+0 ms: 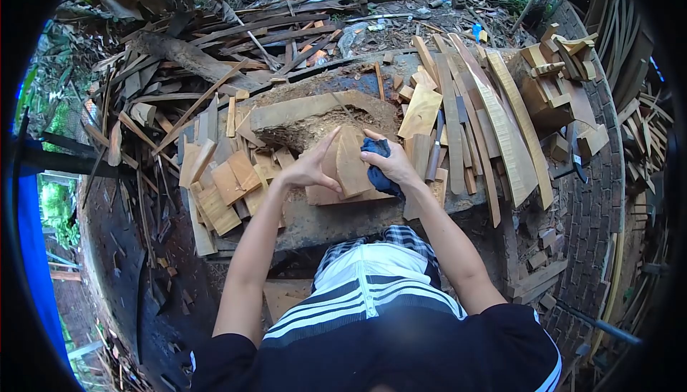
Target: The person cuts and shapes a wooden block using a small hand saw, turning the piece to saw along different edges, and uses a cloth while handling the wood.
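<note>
A light brown wood block (352,163) stands between my two hands at the middle of the bench. My left hand (312,168) touches its left side, with the thumb and fingers spread around the edge. On the right, my right hand (393,163) is closed on a dark blue cloth (383,168), which lies against the block's right side. Under the block lies a flat wooden piece (322,195). Just behind my hands is a rough, hollowed wood slab (293,114).
Cut wood pieces (218,207) lie left on the bench (315,227). Long curved strips (501,131) and a chisel-like tool (434,156) are to the right. Beyond stands a stump (544,99) topped with offcuts. Scrap wood is piled at the back left.
</note>
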Action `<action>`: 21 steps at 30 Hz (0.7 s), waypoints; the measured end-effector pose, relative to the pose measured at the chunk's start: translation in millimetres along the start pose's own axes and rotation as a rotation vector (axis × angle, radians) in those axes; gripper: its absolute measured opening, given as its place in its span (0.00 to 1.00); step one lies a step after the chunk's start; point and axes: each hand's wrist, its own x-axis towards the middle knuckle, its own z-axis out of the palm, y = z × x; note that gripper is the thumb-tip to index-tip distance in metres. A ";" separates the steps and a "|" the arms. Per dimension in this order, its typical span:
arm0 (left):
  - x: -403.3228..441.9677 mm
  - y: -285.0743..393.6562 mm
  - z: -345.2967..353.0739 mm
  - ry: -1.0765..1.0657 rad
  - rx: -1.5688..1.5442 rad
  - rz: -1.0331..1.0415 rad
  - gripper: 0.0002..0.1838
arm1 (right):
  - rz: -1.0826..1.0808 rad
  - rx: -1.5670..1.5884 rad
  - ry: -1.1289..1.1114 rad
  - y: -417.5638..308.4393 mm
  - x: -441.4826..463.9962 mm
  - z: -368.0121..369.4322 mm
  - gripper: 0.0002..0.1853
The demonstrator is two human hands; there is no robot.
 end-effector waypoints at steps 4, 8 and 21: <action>23.6 -1.3 -24.0 -0.253 -0.118 -0.022 0.78 | 0.039 0.013 -0.004 3.9 -1.2 1.0 0.40; 39.4 1.4 -23.6 -0.284 -0.198 0.000 0.76 | 0.006 0.014 0.126 14.1 -9.8 0.2 0.38; 37.0 -0.7 21.5 0.368 -0.458 -0.225 0.38 | 0.348 0.407 0.416 11.0 -32.8 -7.6 0.29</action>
